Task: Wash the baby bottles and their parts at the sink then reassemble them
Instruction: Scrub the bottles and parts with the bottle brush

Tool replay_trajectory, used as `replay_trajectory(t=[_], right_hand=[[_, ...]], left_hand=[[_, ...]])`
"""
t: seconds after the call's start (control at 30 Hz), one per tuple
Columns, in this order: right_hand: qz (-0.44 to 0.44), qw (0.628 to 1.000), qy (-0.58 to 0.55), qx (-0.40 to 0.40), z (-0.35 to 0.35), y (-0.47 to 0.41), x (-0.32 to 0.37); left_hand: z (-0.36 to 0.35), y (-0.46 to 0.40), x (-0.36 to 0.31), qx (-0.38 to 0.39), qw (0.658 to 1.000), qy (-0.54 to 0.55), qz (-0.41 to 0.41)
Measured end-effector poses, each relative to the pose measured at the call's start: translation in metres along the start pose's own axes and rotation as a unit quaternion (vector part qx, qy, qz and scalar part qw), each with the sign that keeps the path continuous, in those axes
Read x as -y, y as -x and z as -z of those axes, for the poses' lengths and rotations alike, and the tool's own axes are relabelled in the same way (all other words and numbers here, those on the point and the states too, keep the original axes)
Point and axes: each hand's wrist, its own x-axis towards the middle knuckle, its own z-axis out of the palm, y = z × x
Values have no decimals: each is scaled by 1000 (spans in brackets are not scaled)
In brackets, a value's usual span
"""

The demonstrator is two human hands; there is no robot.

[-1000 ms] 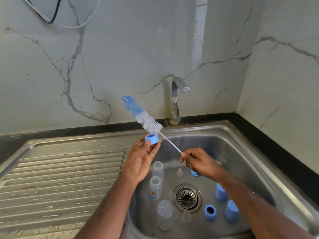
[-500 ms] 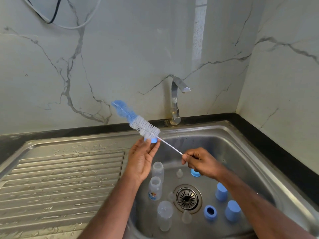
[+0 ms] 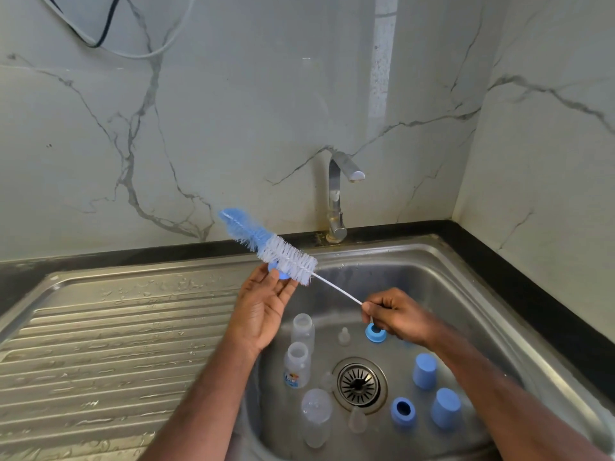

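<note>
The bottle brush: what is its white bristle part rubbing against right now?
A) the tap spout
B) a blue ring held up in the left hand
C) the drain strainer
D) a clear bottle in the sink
B: the bottle brush lies across the blue ring held at the left hand's fingertips, while the right hand pinches its wire handle.

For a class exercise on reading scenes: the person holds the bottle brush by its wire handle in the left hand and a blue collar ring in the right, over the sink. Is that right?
Not quite: the hands are swapped. In the head view the right hand pinches the bottle brush by its wire handle, and the left hand holds the blue collar ring at its fingertips, over the sink.
</note>
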Motion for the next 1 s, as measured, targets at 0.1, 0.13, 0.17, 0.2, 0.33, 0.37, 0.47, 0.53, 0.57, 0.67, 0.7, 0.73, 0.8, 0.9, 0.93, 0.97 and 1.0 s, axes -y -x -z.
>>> replay_trajectory(t=[0.1, 0.13, 0.17, 0.2, 0.33, 0.37, 0.47, 0.53, 0.57, 0.67, 0.7, 0.73, 0.8, 0.9, 0.93, 0.97, 1.0], right_hand=[[9, 1000, 27, -1, -12, -4, 4], [12, 999, 35, -2, -15, -6, 6], [14, 999, 36, -2, -17, -8, 6], [14, 999, 34, -3, -16, -9, 5], [3, 999, 32, -37, 11, -5, -11], [-2, 998, 28, -51, 18, -3, -12], [-25, 997, 18, -73, 30, 2, -7], [-41, 996, 12, -76, 33, 3, -5], [-49, 996, 16, -72, 35, 4, -6], [-79, 995, 49, -48, 40, 5, -14], [-94, 993, 59, -41, 42, 5, -19], [-110, 991, 67, -35, 45, 5, -23], [-137, 986, 85, -26, 50, 6, -26], [-149, 983, 97, -34, 56, 9, -26], [-148, 984, 92, -39, 58, 9, -25], [-147, 984, 90, -42, 59, 9, -24], [-147, 984, 92, -47, 61, 9, -24]], left_hand=[[-4, 7, 3, 61, 996, -46, 40], [-6, 8, 6, 69, 995, -58, 41], [-7, 8, 7, 67, 995, -58, 37], [-9, 7, 7, 61, 997, -46, 28], [2, 3, -4, 0, 1000, 7, -1], [3, 3, -6, 0, 1000, -5, 3], [-3, 8, 3, -2, 995, -94, 29], [-13, 11, 19, 6, 968, -250, 31], [-17, 12, 29, 19, 942, -335, 27], [-23, 11, 57, 75, 868, -490, 8], [-25, 8, 66, 93, 845, -526, 5], [-28, 6, 75, 112, 823, -557, 12], [-35, 4, 93, 139, 792, -593, 48], [-45, 0, 126, 203, 721, -660, 56], [-49, -1, 136, 222, 694, -682, 58], [-51, -2, 143, 234, 676, -696, 64], [-53, -3, 152, 245, 662, -705, 69]])
